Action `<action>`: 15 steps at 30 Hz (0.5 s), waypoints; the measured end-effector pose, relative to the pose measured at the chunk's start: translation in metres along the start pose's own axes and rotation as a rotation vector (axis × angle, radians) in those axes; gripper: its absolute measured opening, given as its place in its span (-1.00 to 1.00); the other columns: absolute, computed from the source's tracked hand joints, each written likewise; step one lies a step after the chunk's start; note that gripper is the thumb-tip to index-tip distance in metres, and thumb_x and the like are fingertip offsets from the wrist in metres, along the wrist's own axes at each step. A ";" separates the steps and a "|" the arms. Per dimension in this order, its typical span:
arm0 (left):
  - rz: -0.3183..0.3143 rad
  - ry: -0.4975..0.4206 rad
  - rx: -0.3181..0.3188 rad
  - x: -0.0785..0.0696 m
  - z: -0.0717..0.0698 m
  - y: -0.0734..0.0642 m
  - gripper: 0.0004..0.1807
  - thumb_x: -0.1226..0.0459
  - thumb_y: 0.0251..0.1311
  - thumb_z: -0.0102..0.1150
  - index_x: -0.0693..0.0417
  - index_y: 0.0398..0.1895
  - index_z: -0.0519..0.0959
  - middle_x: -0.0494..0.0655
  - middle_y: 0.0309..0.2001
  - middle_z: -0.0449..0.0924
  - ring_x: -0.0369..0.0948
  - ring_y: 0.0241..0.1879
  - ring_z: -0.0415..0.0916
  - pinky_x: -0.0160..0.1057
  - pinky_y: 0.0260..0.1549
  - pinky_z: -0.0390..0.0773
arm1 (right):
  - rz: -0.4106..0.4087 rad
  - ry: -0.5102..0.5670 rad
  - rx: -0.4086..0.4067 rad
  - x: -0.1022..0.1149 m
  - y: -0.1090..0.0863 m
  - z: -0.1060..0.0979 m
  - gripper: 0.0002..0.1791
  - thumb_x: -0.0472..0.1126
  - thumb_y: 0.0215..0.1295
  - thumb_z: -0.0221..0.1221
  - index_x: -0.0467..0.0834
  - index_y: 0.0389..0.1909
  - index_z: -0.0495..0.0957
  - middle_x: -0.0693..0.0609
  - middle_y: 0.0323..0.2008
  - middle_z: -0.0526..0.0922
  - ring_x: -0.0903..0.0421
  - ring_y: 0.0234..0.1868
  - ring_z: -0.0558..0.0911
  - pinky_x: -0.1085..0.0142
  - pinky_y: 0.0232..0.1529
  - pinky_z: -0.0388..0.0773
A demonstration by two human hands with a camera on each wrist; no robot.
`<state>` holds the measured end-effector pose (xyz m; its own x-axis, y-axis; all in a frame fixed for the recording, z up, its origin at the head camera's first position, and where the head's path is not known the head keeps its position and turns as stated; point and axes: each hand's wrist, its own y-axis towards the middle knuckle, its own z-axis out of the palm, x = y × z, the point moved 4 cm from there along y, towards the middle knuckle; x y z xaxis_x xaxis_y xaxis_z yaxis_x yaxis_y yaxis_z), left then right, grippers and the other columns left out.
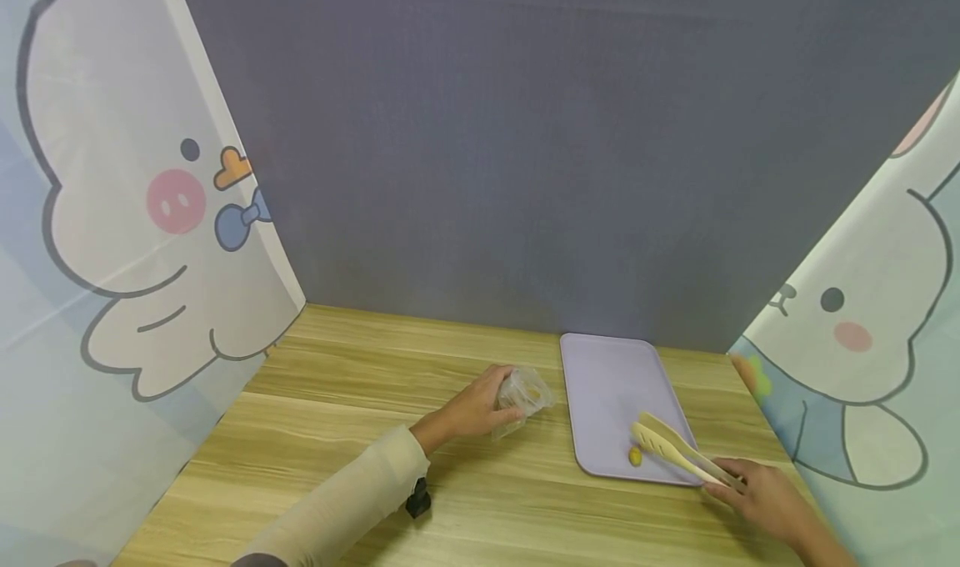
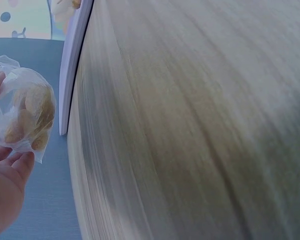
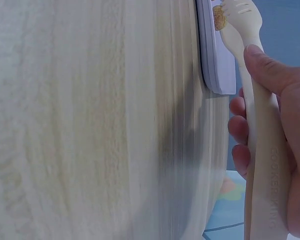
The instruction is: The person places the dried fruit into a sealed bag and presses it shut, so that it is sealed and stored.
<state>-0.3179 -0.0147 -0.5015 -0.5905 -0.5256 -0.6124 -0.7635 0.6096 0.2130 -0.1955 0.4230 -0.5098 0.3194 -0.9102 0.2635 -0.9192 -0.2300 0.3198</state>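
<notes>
Clear bag point(image 1: 522, 389) and pale yellow tongs point(image 1: 662, 448), both at a wooden table point(image 1: 337, 383). On the left, a wall cloth point(image 1: 112, 167) with a big white cartoon animal, pink cheek and blue bow. Next, a pale sleeve point(image 1: 352, 496), with a small black thing point(image 1: 418, 499) just by the cuff. Then, near the middle of the table, the left hand point(image 1: 474, 406). Grips the bag, thumb on the near side, fingers on the far side. Round yellow-brown lumps point(image 2: 29, 117) inside, too hard to count. At the far side, a plain grey wall point(image 1: 487, 150). Right of the bag and apart from it, a light purple tray point(image 1: 607, 375). At its near end, one small yellow bit point(image 1: 635, 457). Just beside that, the tips of the tongs; cannot tell if touching. Farther right, the right hand point(image 1: 768, 500). Holds the tongs, thumb on one arm, fingers curled round the other. On the right side, another cloth point(image 1: 892, 258) with a white cartoon animal, pink cheek too.
</notes>
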 end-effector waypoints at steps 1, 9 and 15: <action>0.001 0.002 -0.002 0.000 0.000 0.000 -0.21 0.00 0.37 0.25 0.13 0.51 0.19 0.01 0.34 0.38 -0.17 0.18 0.47 -0.10 0.19 0.53 | 0.008 -0.001 0.012 0.000 0.000 0.000 -0.58 -0.06 0.03 0.52 -0.21 -0.12 0.75 0.42 -0.65 0.29 0.46 -0.56 0.23 0.41 -0.54 0.21; -0.008 0.002 -0.001 0.000 0.000 0.001 -0.21 -0.01 0.38 0.24 0.14 0.52 0.18 0.01 0.37 0.35 -0.15 0.21 0.46 -0.07 0.22 0.52 | 0.025 -0.020 0.035 0.000 0.000 0.000 -0.56 -0.05 0.03 0.52 -0.21 -0.11 0.75 0.39 -0.63 0.35 0.45 -0.54 0.26 0.39 -0.52 0.26; -0.007 -0.002 0.001 -0.001 0.000 0.001 -0.20 0.00 0.38 0.24 0.15 0.53 0.17 0.02 0.38 0.35 -0.14 0.23 0.46 -0.05 0.24 0.51 | 0.012 -0.011 0.022 0.000 0.000 0.001 -0.58 -0.06 0.03 0.53 -0.18 -0.11 0.75 0.40 -0.63 0.35 0.46 -0.53 0.26 0.40 -0.52 0.26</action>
<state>-0.3176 -0.0138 -0.5008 -0.5850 -0.5287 -0.6150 -0.7672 0.6066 0.2083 -0.1959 0.4229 -0.5104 0.3058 -0.9166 0.2577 -0.9278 -0.2261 0.2967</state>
